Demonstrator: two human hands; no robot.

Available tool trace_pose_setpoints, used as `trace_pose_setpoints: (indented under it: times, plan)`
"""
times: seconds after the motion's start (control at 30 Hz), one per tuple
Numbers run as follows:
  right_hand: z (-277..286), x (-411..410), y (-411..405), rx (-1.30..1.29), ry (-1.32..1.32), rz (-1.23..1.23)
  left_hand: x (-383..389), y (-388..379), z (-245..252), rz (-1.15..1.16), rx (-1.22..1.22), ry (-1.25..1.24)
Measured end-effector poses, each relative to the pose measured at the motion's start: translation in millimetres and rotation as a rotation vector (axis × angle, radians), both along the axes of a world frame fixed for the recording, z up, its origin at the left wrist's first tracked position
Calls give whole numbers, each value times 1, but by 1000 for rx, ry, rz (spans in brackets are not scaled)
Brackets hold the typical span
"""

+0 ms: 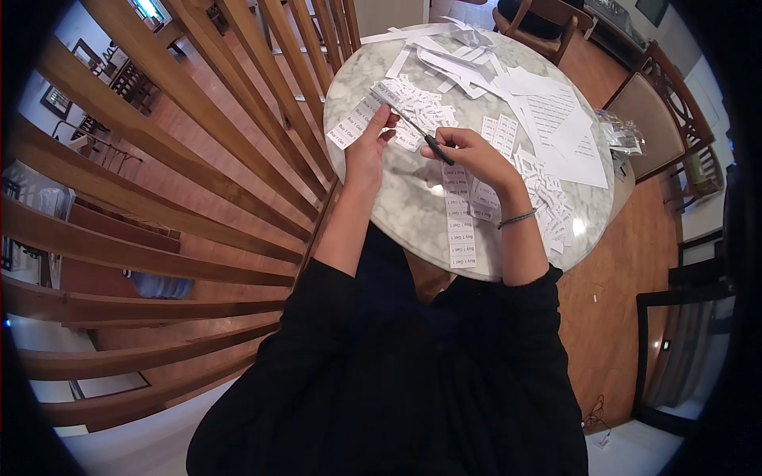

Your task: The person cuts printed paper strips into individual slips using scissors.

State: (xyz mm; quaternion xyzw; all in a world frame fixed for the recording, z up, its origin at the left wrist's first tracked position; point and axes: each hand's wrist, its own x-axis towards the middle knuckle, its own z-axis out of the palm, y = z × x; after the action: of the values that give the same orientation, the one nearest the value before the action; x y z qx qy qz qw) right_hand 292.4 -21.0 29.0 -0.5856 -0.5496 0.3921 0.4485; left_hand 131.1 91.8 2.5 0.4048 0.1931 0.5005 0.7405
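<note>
My left hand (374, 138) pinches a printed paper strip (355, 122) over the left side of the marble table. Black-handled scissors (437, 148) are gripped in my right hand (470, 156), their blades reaching up-left to the strip beside my left fingers. Behind my left hand lies a pile of small cut paper slips (419, 102). A long printed strip (461, 229) runs from under my right hand to the near table edge, beside shorter strips. Another heap of slips (550, 199) lies to the right of my right wrist.
Loose white paper scraps (455, 59) and printed sheets (565, 131) cover the far and right parts of the round marble table (417, 214). Wooden railing slats (238, 160) stand close on the left. A clear plastic bag (622, 134) and a chair (646, 122) are at the right.
</note>
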Motion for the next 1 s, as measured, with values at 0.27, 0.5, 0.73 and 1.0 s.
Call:
trace_pose_setpoints:
  times: [0.27,0.5,0.73,1.0]
  plan:
    - [4,0,-1,-92,-35,50,0,-1,1,-1,9,16]
    - [8,-8,-1,-69,-4,32,0,0,0,-30,39,37]
    - [11,-4,-3,-59,-19,4,-1,0,1,-7,-9,41]
    - [13,-3,-3,-38,-17,-1,1,-3,4,46,-33,47]
